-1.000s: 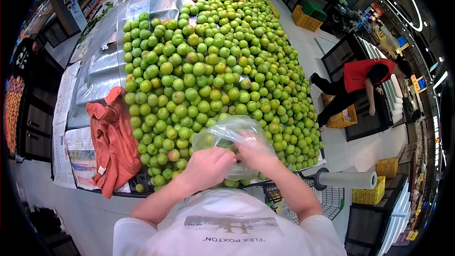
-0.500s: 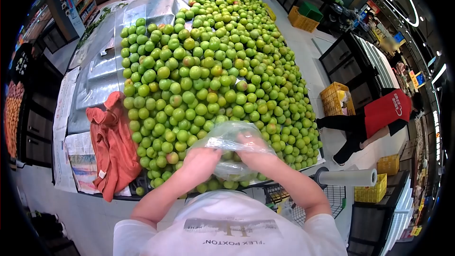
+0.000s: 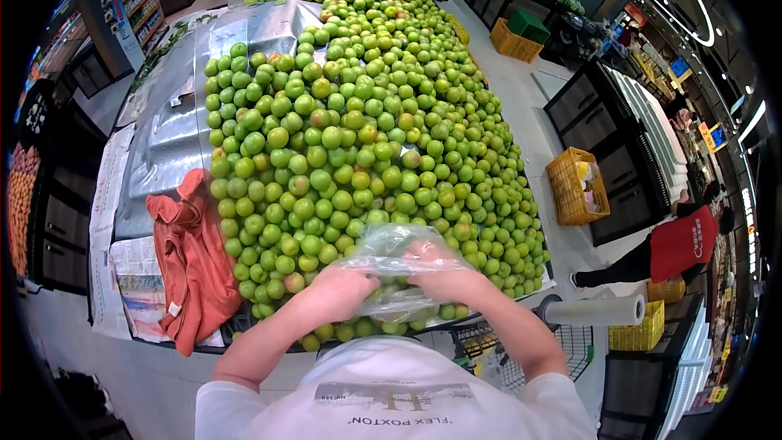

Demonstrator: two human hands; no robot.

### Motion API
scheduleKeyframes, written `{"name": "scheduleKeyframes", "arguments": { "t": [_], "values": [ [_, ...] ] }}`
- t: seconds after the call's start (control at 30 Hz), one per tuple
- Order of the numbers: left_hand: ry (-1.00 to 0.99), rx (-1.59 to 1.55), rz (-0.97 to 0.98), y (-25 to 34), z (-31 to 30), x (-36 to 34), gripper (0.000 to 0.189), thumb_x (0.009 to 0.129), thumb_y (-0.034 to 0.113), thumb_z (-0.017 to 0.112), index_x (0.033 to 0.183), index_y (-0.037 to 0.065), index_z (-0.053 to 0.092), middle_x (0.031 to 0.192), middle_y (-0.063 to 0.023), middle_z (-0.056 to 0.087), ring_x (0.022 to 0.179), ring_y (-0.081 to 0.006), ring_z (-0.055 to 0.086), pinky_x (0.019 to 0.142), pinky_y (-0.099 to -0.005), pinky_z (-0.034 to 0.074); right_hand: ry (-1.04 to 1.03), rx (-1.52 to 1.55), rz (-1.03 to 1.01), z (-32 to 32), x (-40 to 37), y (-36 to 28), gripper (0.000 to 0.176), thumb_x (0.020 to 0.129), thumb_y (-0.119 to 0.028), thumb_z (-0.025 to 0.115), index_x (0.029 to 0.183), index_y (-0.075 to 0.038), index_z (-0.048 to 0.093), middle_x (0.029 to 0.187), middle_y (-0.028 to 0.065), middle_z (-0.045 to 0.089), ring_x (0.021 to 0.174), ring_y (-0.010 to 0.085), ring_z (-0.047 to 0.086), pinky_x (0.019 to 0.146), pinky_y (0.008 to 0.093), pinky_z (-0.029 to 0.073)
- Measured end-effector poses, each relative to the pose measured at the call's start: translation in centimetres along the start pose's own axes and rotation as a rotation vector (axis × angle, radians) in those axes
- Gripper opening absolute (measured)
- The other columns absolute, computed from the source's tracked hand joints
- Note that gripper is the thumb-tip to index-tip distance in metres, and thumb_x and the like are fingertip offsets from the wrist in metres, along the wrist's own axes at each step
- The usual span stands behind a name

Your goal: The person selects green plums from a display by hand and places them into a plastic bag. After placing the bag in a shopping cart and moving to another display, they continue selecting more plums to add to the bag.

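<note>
fingers of the left hand (image 3: pixel 338 289) curled tight on the clear bag (image 3: pixel 389 265); the right hand (image 3: pixel 444 275) lay partly under its film, grip impossible to tell. the bag spread over green fruit (image 3: pixel 342 134) near the front edge of the bench (image 3: pixel 167 138). floor (image 3: pixel 509 102) formed a lane rightward to a yellow crate (image 3: pixel 577 187).

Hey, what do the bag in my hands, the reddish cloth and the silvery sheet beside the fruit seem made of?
Bag: thin, glossy plastic film, see-through and crinkled.
Reddish cloth: likely woven or knit fabric, matte, judging by its soft folds.
Silvery sheet: shiny, perhaps metal or foil, given bright reflections; unclear which.
</note>
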State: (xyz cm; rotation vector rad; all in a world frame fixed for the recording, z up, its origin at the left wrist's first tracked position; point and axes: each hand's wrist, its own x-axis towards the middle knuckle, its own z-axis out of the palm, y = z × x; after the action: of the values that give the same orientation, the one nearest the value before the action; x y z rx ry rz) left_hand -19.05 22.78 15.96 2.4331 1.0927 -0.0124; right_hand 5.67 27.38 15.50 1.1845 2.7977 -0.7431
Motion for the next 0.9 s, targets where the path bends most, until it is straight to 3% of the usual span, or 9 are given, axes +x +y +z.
{"name": "scheduleKeyframes", "arguments": {
  "t": [0.23,0.37,0.47,0.57,0.63,0.77,0.8,0.83,0.9],
  "values": [
    [-0.022,-0.163,-0.046,-0.4,-0.2,-0.4,0.038,0.079,0.009,0.072,0.116,0.005,0.069,0.103,-0.0160,0.070,0.095,-0.0333,0.070,0.083,-0.0455,0.056,0.016,0.047,-0.028,1.5,-0.5,-0.1,0.025,0.088,-0.014,0.069,0.109,-0.002,0.065,0.105,0.0212,0.063,0.104,0.0398,0.062,0.089,0.0502,0.051],
    [0.168,-0.358,0.043,-1.1,-2.3,-0.9,0.035,0.084,0.010,0.073,0.118,0.005,0.067,0.097,-0.0151,0.069,0.080,-0.0316,0.068,0.075,-0.0418,0.056,0.049,-0.049,-0.094,0.2,-1.0,-2.1,0.029,0.091,-0.016,0.068,0.116,-0.002,0.062,0.111,0.0219,0.062,0.106,0.0390,0.062,0.090,0.0491,0.051],
    [0.232,-0.829,0.040,-2.1,-4.2,-1.2,0.032,0.096,0.012,0.071,0.126,0.004,0.065,0.088,-0.0056,0.068,0.076,-0.0128,0.065,0.067,-0.0276,0.054,-0.102,0.153,-0.057,-6.0,-1.4,-5.6,0.035,0.094,-0.019,0.067,0.124,-0.003,0.058,0.115,0.0206,0.062,0.110,0.0384,0.061,0.092,0.0482,0.050],
    [0.242,-1.392,0.002,-3.3,-5.9,-1.0,0.029,0.100,0.012,0.066,0.125,-0.002,0.064,0.093,-0.0064,0.072,0.073,-0.0111,0.068,0.064,-0.0256,0.055,-0.144,0.393,-0.282,-10.3,-1.5,-4.1,0.037,0.098,-0.021,0.065,0.129,-0.004,0.055,0.117,0.0188,0.062,0.110,0.0361,0.063,0.093,0.0451,0.051],
    [0.336,-1.524,0.077,-4.5,-7.2,0.2,0.028,0.099,0.010,0.067,0.123,-0.003,0.063,0.098,-0.0073,0.072,0.073,-0.0126,0.069,0.064,-0.0275,0.056,0.119,0.508,-0.243,-12.6,-0.7,-2.4,0.036,0.100,-0.021,0.063,0.130,-0.003,0.055,0.120,0.0175,0.062,0.111,0.0334,0.064,0.095,0.0423,0.051],
    [0.611,-1.066,-0.110,-6.0,-8.2,5.9,0.033,0.091,0.002,0.071,0.123,-0.002,0.063,0.099,-0.0051,0.070,0.081,-0.0103,0.067,0.071,-0.0246,0.056,0.510,0.399,0.178,-10.7,5.8,5.3,0.035,0.099,-0.017,0.064,0.129,-0.001,0.055,0.119,0.0179,0.062,0.113,0.0339,0.062,0.097,0.0407,0.050],
    [0.666,-0.874,-0.134,-6.7,-8.1,7.8,0.037,0.088,0.009,0.078,0.123,0.001,0.065,0.102,-0.0086,0.072,0.082,-0.0125,0.070,0.075,-0.0290,0.057,0.513,0.400,0.172,-9.5,7.5,7.1,0.035,0.099,-0.017,0.064,0.129,-0.001,0.055,0.119,0.0179,0.062,0.113,0.0339,0.062,0.097,0.0407,0.050],
    [0.731,-0.677,-0.122,-6.3,-8.3,9.3,0.036,0.089,0.004,0.075,0.123,0.002,0.063,0.103,-0.0050,0.069,0.083,-0.0118,0.067,0.074,-0.0266,0.056,0.585,0.287,0.155,-8.4,9.1,8.6,0.035,0.098,-0.015,0.065,0.128,-0.001,0.055,0.120,0.0181,0.062,0.113,0.0350,0.060,0.098,0.0412,0.050],
    [0.793,-0.357,-0.041,-7.0,-7.9,12.4,0.034,0.085,0.005,0.075,0.118,0.005,0.064,0.115,-0.0132,0.065,0.095,-0.0340,0.069,0.081,-0.0428,0.056,0.658,0.175,0.124,-6.8,11.5,10.0,0.035,0.096,-0.013,0.066,0.127,-0.001,0.055,0.120,0.0184,0.061,0.114,0.0360,0.059,0.099,0.0417,0.049]
  ]
}}
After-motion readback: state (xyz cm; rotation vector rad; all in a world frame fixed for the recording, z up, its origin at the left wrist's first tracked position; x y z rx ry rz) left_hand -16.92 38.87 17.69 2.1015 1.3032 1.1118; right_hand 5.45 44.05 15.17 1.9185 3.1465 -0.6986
